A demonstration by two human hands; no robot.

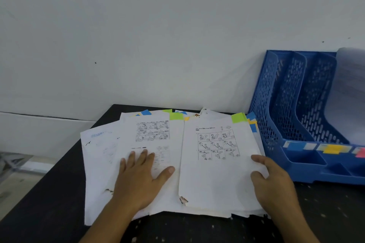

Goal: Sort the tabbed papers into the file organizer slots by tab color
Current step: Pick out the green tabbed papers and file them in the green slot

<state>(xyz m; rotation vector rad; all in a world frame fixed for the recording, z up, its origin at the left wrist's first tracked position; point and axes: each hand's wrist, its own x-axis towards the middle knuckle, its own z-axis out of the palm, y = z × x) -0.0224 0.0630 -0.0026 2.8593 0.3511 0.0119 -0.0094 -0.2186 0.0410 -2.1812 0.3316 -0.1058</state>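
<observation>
Two hands work the tabbed papers (197, 173) spread across the frame's lower centre: left hand (142, 175) presses flat with fingers straight, right hand (274, 181) grips the top sheet's right edge. Blue file organizer (284, 108) stands at right.

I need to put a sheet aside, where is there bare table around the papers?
Bare table lies left of the papers, and a strip runs along the near edge between the forearms. The right is crowded: the right hand and the organizer close it in.
</observation>
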